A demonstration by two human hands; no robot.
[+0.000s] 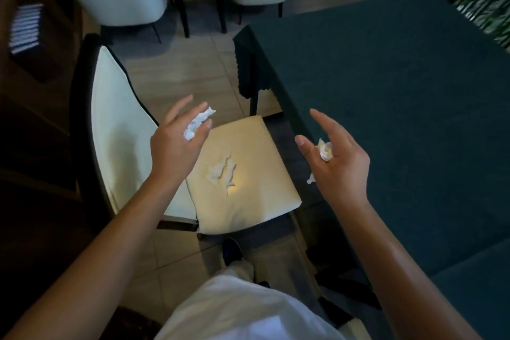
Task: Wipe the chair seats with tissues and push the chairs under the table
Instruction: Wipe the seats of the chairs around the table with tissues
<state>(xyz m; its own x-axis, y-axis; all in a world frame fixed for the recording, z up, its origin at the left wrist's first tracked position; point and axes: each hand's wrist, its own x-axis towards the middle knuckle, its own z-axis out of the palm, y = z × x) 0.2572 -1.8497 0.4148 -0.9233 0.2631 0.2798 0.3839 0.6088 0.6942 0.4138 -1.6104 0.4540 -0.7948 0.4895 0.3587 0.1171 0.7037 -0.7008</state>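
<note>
Dim, soft, wide-angle bend; glare perhaps on seat.

Three tissue wads, four cream chairs, one table, two hands.

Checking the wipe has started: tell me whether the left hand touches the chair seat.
Apart. The head view shows the left hand raised above the chair seat, holding a tissue.

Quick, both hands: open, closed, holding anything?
Left hand: fingers mostly straight, a tissue pinched between them.
Right hand: fingers loosely spread, a tissue wad held among them.
</note>
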